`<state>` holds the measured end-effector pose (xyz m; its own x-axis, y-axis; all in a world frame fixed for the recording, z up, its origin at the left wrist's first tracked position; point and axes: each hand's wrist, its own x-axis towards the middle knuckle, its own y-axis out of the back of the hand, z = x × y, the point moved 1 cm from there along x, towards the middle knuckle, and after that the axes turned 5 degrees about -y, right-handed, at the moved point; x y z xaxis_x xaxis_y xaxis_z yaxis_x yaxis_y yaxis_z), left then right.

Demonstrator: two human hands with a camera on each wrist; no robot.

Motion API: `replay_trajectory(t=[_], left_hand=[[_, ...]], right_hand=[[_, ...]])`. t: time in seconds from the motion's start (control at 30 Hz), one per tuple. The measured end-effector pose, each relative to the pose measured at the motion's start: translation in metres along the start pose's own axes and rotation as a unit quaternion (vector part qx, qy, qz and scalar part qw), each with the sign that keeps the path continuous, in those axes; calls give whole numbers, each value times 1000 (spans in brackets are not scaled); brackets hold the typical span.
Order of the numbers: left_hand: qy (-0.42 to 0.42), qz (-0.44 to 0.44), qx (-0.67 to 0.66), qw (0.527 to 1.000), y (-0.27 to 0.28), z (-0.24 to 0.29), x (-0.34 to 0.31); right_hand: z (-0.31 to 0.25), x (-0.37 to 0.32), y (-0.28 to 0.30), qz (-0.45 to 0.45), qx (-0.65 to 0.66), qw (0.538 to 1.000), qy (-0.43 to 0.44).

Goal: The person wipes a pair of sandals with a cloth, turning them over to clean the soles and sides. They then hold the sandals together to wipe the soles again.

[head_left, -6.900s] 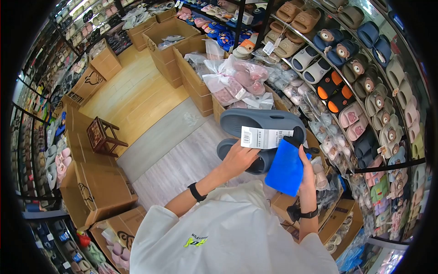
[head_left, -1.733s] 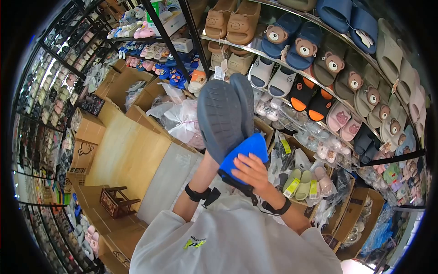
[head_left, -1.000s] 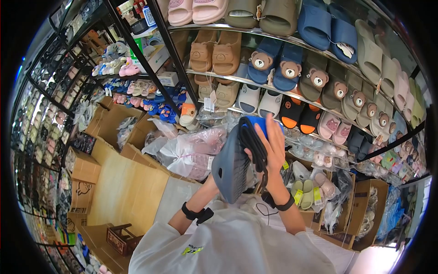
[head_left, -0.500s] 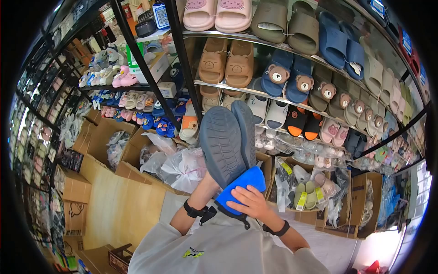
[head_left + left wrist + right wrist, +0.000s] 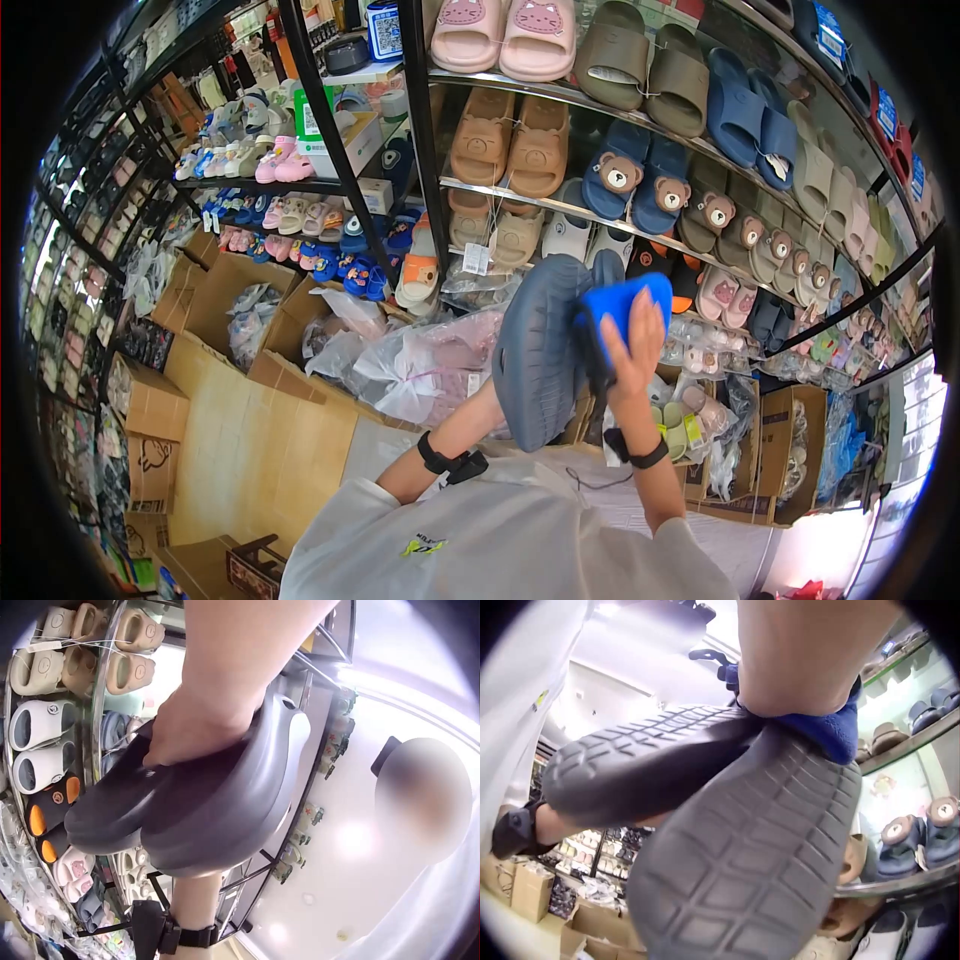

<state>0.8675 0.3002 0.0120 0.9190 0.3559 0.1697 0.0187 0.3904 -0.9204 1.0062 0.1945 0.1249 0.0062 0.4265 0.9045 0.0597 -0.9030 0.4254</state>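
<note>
A pair of dark grey slippers [image 5: 540,350] is held up in front of the body, ribbed soles towards the right hand. My left hand [image 5: 199,724] grips the pair from the upper side, its fingers partly hidden in the foot openings in the left wrist view. My right hand [image 5: 635,345] holds a blue cloth [image 5: 622,300] with black trim and a dangling black cord, thumb on the near side and fingers stretched along it. In the right wrist view the cloth [image 5: 832,731] lies right at one end of the soles [image 5: 742,862].
Shelves of slippers [image 5: 620,175] rise close ahead and to the right. Open cardboard boxes [image 5: 235,305] with bagged footwear line the floor beneath. Pink slippers in clear plastic [image 5: 430,365] lie behind the held pair. A wooden stool [image 5: 255,570] stands at lower left.
The head view has risen towards the shelves. Earlier the left hand held a paper tag at the slippers; now it holds the pair. The right hand and cloth moved up and right; the slippers turned edge-on.
</note>
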Motion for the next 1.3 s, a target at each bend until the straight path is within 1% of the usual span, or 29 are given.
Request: replay_trajectory(t=[0.03, 0.07, 0.1, 0.2, 0.23, 0.33, 0.37, 0.43, 0.47, 0.53, 0.63, 0.77, 0.8, 0.87, 0.9, 0.97, 1.0, 1.03, 1.07, 1.13, 1.2, 1.27, 1.3], left_hand=[[14, -4, -110, 994, -6, -4, 6], [16, -10, -166, 986, -11, -9, 12], [12, -12, -197, 980, -16, -10, 17], [-29, 10, -159, 987, -21, -11, 20], [-36, 21, -138, 990, -19, -12, 17], [-63, 58, -82, 993, -13, -7, 0], [-71, 68, -69, 993, -10, -4, -7], [-89, 76, -64, 991, -6, 3, -12], [-96, 76, -68, 990, -3, 9, -12], [-115, 70, -85, 987, 4, 17, -7], [-120, 67, -100, 985, 9, 20, -3], [-77, 72, -116, 988, 5, 5, -7], [-57, 78, -117, 988, -3, 1, -10], [-7, 69, -110, 992, -24, -5, -15], [19, 64, -107, 992, -31, -10, -16], [29, 39, -60, 997, -16, -22, -15], [34, 26, -38, 998, -11, -29, -13], [28, 111, -11, 993, -27, -30, -11], [28, 112, 7, 993, -39, -30, -13], [27, 111, 45, 992, -53, -30, -14], [19, 82, 69, 994, -46, -34, -13], [12, 58, 88, 994, -40, -41, -13], [5, 53, 97, 994, -41, -41, -13]], right_hand=[[-1, 21, 2, 8, 15, 1000, -25], [-5, 40, 5, 14, 31, 998, -50], [-10, 54, 8, 1, 78, 994, -72], [-22, 61, 15, -61, 112, 991, -48], [-23, 52, 14, -78, 126, 989, -15], [-46, 30, 25, -138, 213, 967, 20], [-49, 19, 27, -151, 224, 962, 39], [-54, 3, 36, -183, 252, 948, 64], [-50, -11, 36, -210, 254, 940, 92], [-48, -22, 45, -234, 265, 929, 115], [-44, -52, 50, -204, 237, 944, 104], [-31, -80, 39, -107, 181, 973, 93], [-27, -82, 38, -112, 173, 976, 77], [-20, -66, 41, -122, 176, 977, 10], [-13, -68, 36, -89, 156, 984, -1], [4, -67, 27, -6, 129, 991, -16], [13, -65, 26, 16, 144, 988, -53], [16, -59, 26, 31, 154, 981, -112], [19, -51, 28, 47, 163, 971, -169], [25, -31, 34, 31, 170, 958, -231], [25, -19, 39, -10, 247, 917, -312], [23, -8, 38, -7, 247, 934, -258], [18, -4, 40, -7, 210, 953, -218]])
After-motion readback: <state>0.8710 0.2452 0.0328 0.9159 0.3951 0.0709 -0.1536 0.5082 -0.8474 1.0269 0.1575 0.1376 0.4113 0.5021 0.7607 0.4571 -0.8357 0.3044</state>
